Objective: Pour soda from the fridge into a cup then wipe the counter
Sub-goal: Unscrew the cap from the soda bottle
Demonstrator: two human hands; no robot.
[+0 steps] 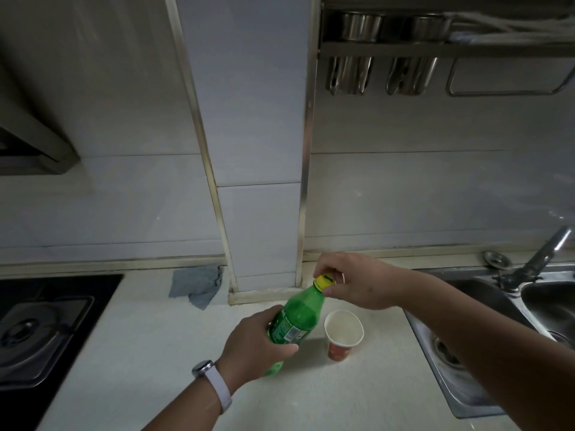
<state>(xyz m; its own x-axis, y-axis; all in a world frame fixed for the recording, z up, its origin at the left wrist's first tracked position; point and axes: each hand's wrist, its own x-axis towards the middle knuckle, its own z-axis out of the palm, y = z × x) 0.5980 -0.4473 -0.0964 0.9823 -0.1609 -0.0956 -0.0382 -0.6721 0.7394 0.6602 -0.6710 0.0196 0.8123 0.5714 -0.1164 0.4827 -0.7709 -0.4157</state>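
Far left, set into the counter [149, 353]: black gas stove [40, 331], corner of a range hood [37, 144] above it.

Next over, at the wall base: crumpled grey cloth [196, 286], flat on the counter, well apart from both hands.

Centre-left: left hand [252, 343], watch [203, 368] with pale strap on the wrist. Fingers and thumb wrapped round the lower body of the green soda bottle [297, 315], partly over the label. Bottle tilted, neck up and to the right. Base just showing below the hand, low over the counter. Contact with the surface: cannot tell.

Top of the neck: yellow cap [323, 281], seated on the bottle, pinched between thumb and fingertips of the right hand [357, 281]. Other fingers curled in around it.

Just right of the bottle, below the right hand: paper cup [343, 332], upright on the counter, red outside, white inside. Beside the bottle, narrow gap between them.

Upper right, on the wall: steel rack [435, 48] with metal cups.

Far right: steel sink [485, 293], faucet [544, 253] at the back edge, right forearm crossing over the near side of the basin.
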